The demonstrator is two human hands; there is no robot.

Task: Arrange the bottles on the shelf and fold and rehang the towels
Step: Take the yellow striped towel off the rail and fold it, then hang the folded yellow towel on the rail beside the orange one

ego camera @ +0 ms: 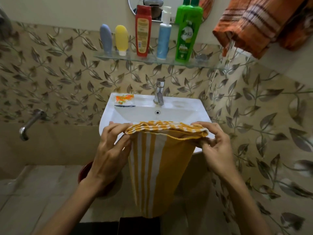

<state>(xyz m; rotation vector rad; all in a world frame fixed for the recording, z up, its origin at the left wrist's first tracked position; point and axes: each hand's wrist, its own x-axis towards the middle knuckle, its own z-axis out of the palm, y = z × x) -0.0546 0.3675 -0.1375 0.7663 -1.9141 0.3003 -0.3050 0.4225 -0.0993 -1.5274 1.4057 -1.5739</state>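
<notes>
The folding seems to be the step in hand: the yellow striped towel (159, 160) is held up in front of the sink (199, 114), its top edge gathered in several layers, the rest hanging straight down towards the floor. The left hand (111, 150) pinches the left end of that gathered edge, thumb under and fingers over; the right hand (215, 145) pinches the right end, fingers curled into the cloth. So the towel stretches between the two hands and hangs below them, just clear of the sink's front rim as far as I can tell. The bottles look already seen to, five standing in a row on the glass shelf (132, 59), from the grey tube (105, 39) to the green bottle (187, 36). Next, I'd judge, the hanging length must be brought up in another fold, edges kept even, then carried to a rail (an orange towel (254, 26) hangs up at the right, though what it hangs on is hidden).
</notes>
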